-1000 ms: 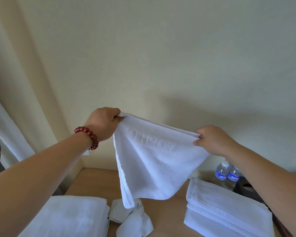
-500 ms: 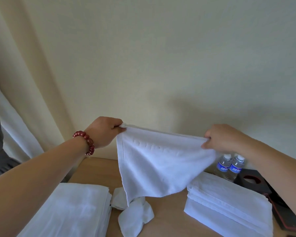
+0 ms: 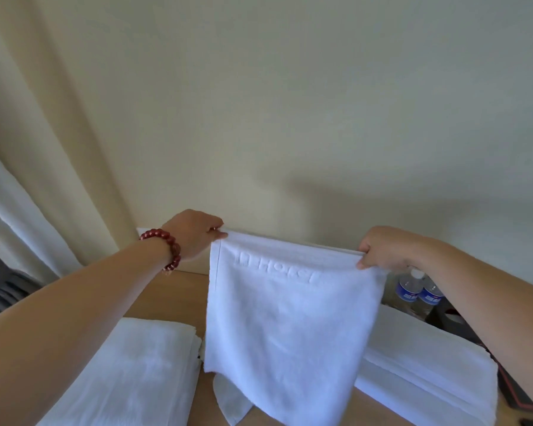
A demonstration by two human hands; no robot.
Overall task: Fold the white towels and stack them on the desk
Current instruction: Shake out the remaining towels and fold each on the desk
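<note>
Both hands pinch the top corners of a white hotel towel (image 3: 290, 318), left hand (image 3: 194, 233) and right hand (image 3: 385, 249) well apart, so it hangs above the table (image 3: 166, 290) between two folded towel stacks, one (image 3: 130, 373) left, one (image 3: 428, 364) right.

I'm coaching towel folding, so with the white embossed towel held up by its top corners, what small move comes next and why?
Probably bring the left hand across to the right hand, folding the white embossed towel in half. It hangs flat and stretched between both pinching hands above the wooden desk, with folded white towel stacks on both sides.
</note>
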